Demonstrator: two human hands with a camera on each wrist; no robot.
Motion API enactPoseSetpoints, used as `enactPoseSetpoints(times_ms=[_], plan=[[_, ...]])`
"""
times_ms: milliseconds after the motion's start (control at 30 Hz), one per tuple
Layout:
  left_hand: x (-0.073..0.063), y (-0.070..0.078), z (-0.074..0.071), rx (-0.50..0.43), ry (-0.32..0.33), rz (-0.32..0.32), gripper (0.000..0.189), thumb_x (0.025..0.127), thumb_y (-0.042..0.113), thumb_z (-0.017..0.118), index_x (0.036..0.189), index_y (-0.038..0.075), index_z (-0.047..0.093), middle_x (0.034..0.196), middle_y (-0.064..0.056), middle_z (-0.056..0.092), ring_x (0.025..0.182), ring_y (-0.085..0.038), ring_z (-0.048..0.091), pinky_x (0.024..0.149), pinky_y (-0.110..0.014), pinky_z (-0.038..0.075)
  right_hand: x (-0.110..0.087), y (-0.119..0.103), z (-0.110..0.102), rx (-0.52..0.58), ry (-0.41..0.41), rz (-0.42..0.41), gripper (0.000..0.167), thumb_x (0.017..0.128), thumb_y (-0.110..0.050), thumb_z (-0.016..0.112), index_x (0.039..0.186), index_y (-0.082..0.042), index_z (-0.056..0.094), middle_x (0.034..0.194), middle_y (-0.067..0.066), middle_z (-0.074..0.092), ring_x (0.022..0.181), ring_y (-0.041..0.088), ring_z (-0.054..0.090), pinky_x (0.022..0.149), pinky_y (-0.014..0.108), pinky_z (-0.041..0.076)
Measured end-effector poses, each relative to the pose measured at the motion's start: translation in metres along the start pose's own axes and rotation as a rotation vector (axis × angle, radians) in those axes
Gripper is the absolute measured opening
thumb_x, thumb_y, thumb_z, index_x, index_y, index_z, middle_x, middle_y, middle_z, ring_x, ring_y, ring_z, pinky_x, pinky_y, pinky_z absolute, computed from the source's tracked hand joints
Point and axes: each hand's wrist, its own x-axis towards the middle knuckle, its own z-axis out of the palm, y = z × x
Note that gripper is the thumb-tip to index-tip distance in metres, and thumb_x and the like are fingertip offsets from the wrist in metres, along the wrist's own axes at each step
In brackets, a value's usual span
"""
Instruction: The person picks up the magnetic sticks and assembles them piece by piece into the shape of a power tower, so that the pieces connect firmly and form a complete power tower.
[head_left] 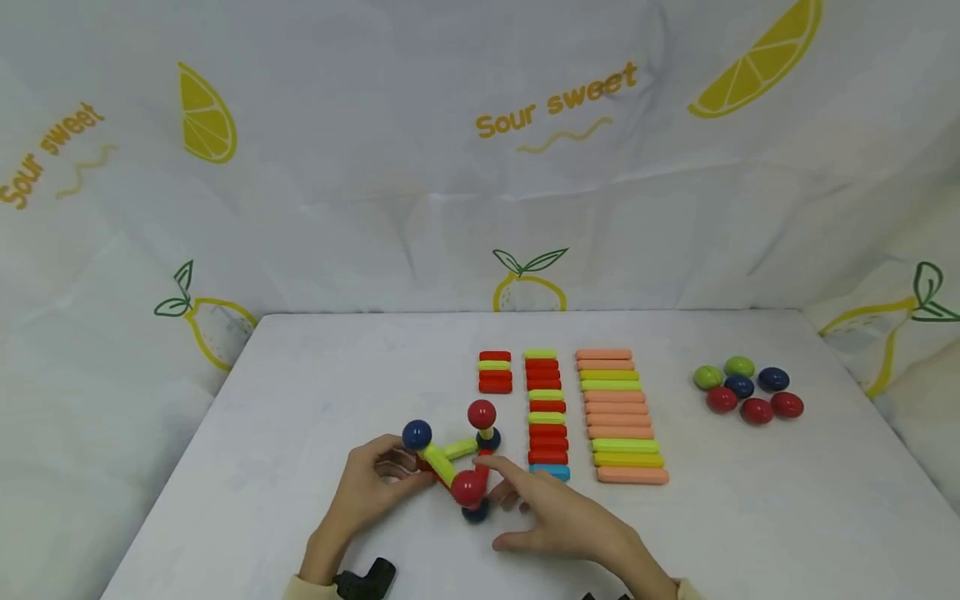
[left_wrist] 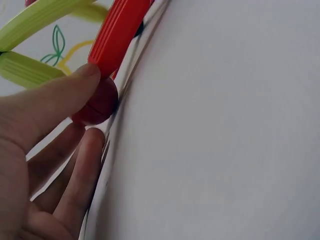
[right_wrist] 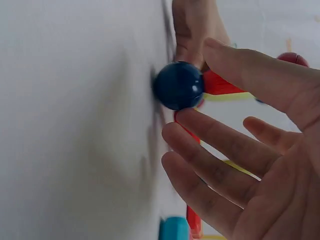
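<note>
A toy frame of sticks and balls stands at the front middle of the table. Its upper balls are a blue ball and two red ones, joined by yellow-green sticks and red sticks. In the left wrist view my left hand pinches a dark red ball at a lower corner, the thumb lying by a red stick. My right hand is at the frame's right side with fingers spread. The right wrist view has its fingertips close around a dark blue lower ball; contact is hard to tell.
Behind the frame lie a short row of red and yellow-green sticks, a longer row with a blue stick, and a column of orange and yellow sticks. Several loose balls sit at the right. A printed cloth hangs behind.
</note>
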Motion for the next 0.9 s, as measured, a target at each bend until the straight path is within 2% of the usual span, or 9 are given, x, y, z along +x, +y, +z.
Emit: enactPoseSetpoints(times_ms=[67,167,333,433,567,633,700,800,900], plan=[[-0.001,-0.003,-0.004,-0.007,-0.032,-0.006,0.039,0.08,0.01,0.087,0.116,0.014,0.07,0.1,-0.003,0.074,0.088,-0.007,0.07,0.074,-0.024,0.061,0.003,-0.002,0.009,0.007,-0.034,0.019,0.082,0.082,-0.026,0.087,0.149,-0.024,0.04,0.113,-0.004,0.074,0.094,0.003,0.064,0.084,0.023,0.058],[-0.004,-0.004,-0.011,0.007,-0.153,0.026,0.054,0.083,0.005,0.078,0.134,0.012,0.063,0.118,-0.006,0.071,0.101,-0.009,0.067,0.083,-0.024,0.059,0.006,-0.005,0.02,-0.008,-0.07,0.025,0.082,0.083,-0.025,0.086,0.148,-0.027,0.037,0.117,-0.007,0.072,0.097,0.0,0.063,0.089,0.024,0.058],[-0.005,0.005,-0.013,0.067,-0.318,0.066,0.097,0.074,0.026,0.088,0.157,0.018,0.039,0.145,-0.001,0.058,0.119,-0.008,0.057,0.097,-0.027,0.052,0.008,-0.011,0.034,-0.061,-0.124,-0.015,0.079,0.084,-0.027,0.085,0.148,-0.027,0.039,0.136,-0.011,0.065,0.116,0.002,0.06,0.101,0.03,0.056],[-0.002,0.01,-0.006,0.096,-0.34,0.047,0.111,0.069,0.041,0.094,0.16,0.024,0.032,0.155,0.005,0.05,0.133,-0.012,0.052,0.11,-0.04,0.05,0.007,-0.014,0.034,-0.081,-0.17,-0.014,0.07,0.086,-0.028,0.083,0.146,-0.027,0.045,0.141,-0.011,0.062,0.116,0.001,0.058,0.1,0.03,0.056],[0.001,0.012,0.001,0.126,-0.334,0.009,0.107,0.07,0.04,0.093,0.159,0.029,0.033,0.155,0.009,0.049,0.138,-0.018,0.051,0.111,-0.051,0.048,-0.008,-0.01,0.014,-0.056,-0.178,0.001,0.045,0.09,-0.025,0.079,0.133,-0.022,0.065,0.123,-0.011,0.071,0.097,-0.003,0.059,0.089,0.023,0.058],[0.002,0.012,0.002,0.131,-0.334,-0.011,0.105,0.07,0.036,0.092,0.158,0.03,0.034,0.153,0.009,0.051,0.135,-0.016,0.053,0.109,-0.049,0.051,-0.021,-0.001,-0.003,-0.071,-0.096,0.01,0.032,0.089,-0.023,0.079,0.121,-0.018,0.073,0.11,-0.011,0.075,0.09,-0.002,0.06,0.083,0.021,0.058],[0.003,0.012,0.002,0.123,-0.337,-0.011,0.104,0.07,0.032,0.091,0.157,0.028,0.035,0.152,0.008,0.053,0.131,-0.015,0.055,0.108,-0.045,0.052,-0.034,0.009,-0.02,-0.153,0.066,0.061,0.022,0.086,-0.02,0.082,0.107,-0.018,0.078,0.098,-0.011,0.076,0.085,0.0,0.062,0.078,0.022,0.059],[0.004,0.012,0.002,0.085,-0.344,0.001,0.1,0.072,0.027,0.089,0.157,0.025,0.036,0.152,0.005,0.054,0.129,-0.015,0.056,0.108,-0.04,0.052,-0.049,0.023,-0.038,-0.328,0.301,0.204,0.021,0.08,-0.013,0.086,0.099,-0.019,0.08,0.092,-0.011,0.075,0.085,0.006,0.063,0.078,0.029,0.061],[0.005,0.012,0.001,0.054,-0.339,0.015,0.097,0.076,0.025,0.086,0.159,0.023,0.036,0.155,0.003,0.053,0.136,-0.017,0.055,0.111,-0.043,0.049,-0.056,0.035,-0.047,-0.426,0.395,0.316,0.024,0.076,-0.009,0.088,0.097,-0.016,0.081,0.093,-0.007,0.076,0.086,0.011,0.064,0.079,0.036,0.061]])
